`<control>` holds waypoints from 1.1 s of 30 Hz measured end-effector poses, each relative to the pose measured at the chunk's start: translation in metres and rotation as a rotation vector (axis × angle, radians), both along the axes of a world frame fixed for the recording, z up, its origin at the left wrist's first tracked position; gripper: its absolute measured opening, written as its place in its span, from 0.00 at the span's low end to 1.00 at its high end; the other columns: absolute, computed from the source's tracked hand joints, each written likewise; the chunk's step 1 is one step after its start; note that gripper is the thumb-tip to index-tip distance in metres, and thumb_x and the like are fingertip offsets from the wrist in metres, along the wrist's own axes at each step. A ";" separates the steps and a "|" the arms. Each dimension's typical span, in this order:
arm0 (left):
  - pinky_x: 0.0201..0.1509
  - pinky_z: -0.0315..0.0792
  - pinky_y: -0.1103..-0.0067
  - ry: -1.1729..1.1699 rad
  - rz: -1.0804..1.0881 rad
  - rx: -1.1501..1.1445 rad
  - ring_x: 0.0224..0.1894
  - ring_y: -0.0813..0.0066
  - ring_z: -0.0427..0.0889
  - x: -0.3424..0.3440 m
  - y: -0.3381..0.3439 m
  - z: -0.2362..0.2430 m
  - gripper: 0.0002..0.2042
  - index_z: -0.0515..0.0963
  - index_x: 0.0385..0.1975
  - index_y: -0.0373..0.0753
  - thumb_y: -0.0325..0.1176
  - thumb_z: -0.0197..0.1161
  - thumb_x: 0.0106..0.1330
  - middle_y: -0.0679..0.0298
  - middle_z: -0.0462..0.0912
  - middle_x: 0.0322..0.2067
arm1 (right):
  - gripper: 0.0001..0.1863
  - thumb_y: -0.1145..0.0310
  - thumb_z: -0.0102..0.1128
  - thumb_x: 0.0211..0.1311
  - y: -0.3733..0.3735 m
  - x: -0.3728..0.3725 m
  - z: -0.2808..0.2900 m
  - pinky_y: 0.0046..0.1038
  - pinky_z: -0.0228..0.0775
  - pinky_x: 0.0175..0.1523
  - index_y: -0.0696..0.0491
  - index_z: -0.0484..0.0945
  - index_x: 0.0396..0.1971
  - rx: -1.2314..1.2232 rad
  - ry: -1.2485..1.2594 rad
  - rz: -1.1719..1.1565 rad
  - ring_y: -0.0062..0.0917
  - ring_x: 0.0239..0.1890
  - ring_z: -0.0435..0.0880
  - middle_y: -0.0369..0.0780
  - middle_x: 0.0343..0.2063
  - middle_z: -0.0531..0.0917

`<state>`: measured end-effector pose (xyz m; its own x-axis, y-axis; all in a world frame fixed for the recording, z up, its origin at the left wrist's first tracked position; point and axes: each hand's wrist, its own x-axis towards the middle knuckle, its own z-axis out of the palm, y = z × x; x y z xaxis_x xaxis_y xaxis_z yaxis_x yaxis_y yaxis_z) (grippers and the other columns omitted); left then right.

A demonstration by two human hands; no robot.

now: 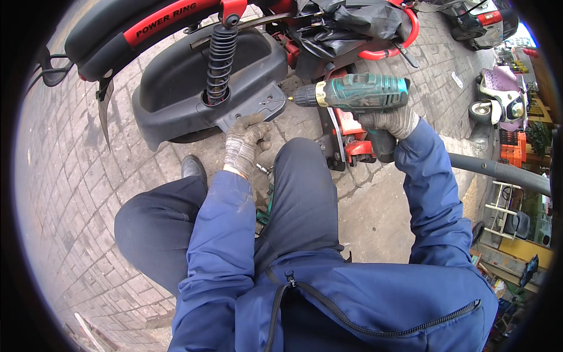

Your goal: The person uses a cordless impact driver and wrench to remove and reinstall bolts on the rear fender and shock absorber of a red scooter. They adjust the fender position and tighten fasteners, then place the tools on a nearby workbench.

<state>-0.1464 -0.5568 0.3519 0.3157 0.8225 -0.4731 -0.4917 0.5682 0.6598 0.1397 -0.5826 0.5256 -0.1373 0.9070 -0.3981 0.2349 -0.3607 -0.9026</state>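
My gloved right hand (393,123) grips a green and black cordless drill (363,92), held horizontally with its bit pointing left at a grey plate (251,113) on a black plastic fender (164,97). The bit's tip is at or very near holes in the plate. My gloved left hand (243,146) has its fingers curled at the plate's lower edge; what they hold, if anything, is hidden. A black coil-spring shock absorber (219,61) rises from the fender beside the plate.
A red and black frame (164,17), black sheeting (343,26) and red metal parts (359,149) surround the work. A grey tube (504,175) lies right of my arm. Parked scooters (498,97) stand on the paving (105,170). A green tool (264,214) lies between my legs.
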 end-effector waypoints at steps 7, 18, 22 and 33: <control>0.22 0.72 0.84 0.139 0.156 0.018 0.23 0.77 0.75 -0.008 0.004 -0.015 0.14 0.71 0.48 0.28 0.22 0.59 0.64 0.56 0.78 0.31 | 0.23 0.75 0.73 0.44 0.068 -0.015 0.013 0.27 0.76 0.38 0.53 0.81 0.45 0.154 -0.376 0.209 0.20 0.33 0.80 0.35 0.33 0.84; 0.16 0.67 0.85 0.352 0.334 0.000 0.17 0.83 0.72 -0.028 0.010 -0.017 0.07 0.75 0.34 0.33 0.29 0.64 0.63 0.64 0.77 0.21 | 0.23 0.76 0.74 0.41 0.154 -0.103 0.045 0.29 0.76 0.49 0.55 0.82 0.44 -0.102 -0.892 0.678 0.26 0.40 0.83 0.41 0.38 0.86; 0.12 0.63 0.84 0.401 0.396 0.027 0.13 0.84 0.68 -0.032 0.011 -0.030 0.10 0.75 0.32 0.37 0.38 0.65 0.64 0.68 0.74 0.19 | 0.25 0.76 0.73 0.44 0.188 -0.127 0.044 0.28 0.77 0.47 0.54 0.80 0.47 -0.364 -1.039 0.743 0.23 0.39 0.84 0.40 0.39 0.86; 0.18 0.63 0.84 0.398 0.501 -0.009 0.16 0.84 0.69 -0.033 0.011 -0.035 0.08 0.76 0.34 0.32 0.29 0.66 0.61 0.67 0.73 0.17 | 0.24 0.77 0.73 0.44 0.214 -0.146 0.039 0.27 0.77 0.46 0.54 0.80 0.47 -0.554 -1.085 0.839 0.23 0.39 0.84 0.40 0.39 0.86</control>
